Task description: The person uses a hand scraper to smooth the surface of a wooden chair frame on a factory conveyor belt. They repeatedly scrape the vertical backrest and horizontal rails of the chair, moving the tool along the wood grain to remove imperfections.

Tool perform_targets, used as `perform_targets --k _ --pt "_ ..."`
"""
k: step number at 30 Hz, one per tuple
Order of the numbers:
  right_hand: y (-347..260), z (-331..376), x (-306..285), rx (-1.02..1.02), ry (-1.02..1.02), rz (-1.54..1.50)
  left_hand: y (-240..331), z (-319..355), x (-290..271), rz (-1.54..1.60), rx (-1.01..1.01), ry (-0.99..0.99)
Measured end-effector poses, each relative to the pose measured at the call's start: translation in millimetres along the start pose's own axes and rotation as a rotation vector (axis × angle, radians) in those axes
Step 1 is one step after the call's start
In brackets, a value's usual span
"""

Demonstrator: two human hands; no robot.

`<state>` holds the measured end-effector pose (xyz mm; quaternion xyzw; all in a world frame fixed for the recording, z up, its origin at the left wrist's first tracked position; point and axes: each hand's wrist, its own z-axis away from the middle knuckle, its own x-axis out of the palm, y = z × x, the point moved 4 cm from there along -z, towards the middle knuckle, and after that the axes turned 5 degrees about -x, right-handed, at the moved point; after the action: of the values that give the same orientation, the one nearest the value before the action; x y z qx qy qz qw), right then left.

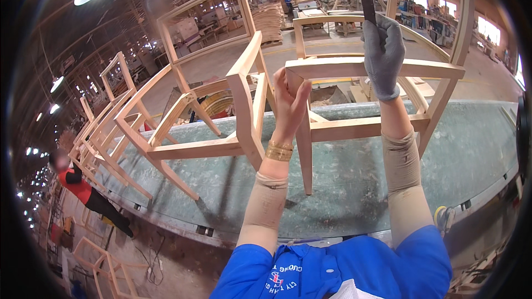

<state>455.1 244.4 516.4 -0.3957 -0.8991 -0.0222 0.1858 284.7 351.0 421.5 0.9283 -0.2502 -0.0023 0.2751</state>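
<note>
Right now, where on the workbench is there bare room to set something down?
Bare workbench lies right of the chair frame that the left hand grips, and along the near edge below its legs. Left is crowded: other chair frames stand close together.

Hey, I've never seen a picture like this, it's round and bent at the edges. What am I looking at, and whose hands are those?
There is no machine here. A person wears a wide fisheye camera on the head, looking down, so straight edges bend near the rim. The two forearms rising from the bottom are that person's own. The bare left hand grips the top corner of an unfinished wooden chair frame. The gloved right hand holds a dark flat tool upright above it. The frame stands on a long greenish workbench, with more chair frames to the left. Another person stands at the lower left.
</note>
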Motion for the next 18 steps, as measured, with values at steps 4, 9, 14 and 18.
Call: perform_targets --k 4,9,14,18 --pt "2 -2 1 0.024 -0.023 0.014 2 -17 -2 0.027 -0.207 -0.028" --pt "3 -2 1 0.078 -0.051 0.023 4 -8 -12 0.127 -0.127 -0.02" --pt "5 -1 4 0.067 -0.074 0.035 3 -10 -3 0.09 -0.149 0.055" --pt "-3 8 2 -0.039 -0.151 0.072 1 -14 -1 0.069 -0.17 0.039"
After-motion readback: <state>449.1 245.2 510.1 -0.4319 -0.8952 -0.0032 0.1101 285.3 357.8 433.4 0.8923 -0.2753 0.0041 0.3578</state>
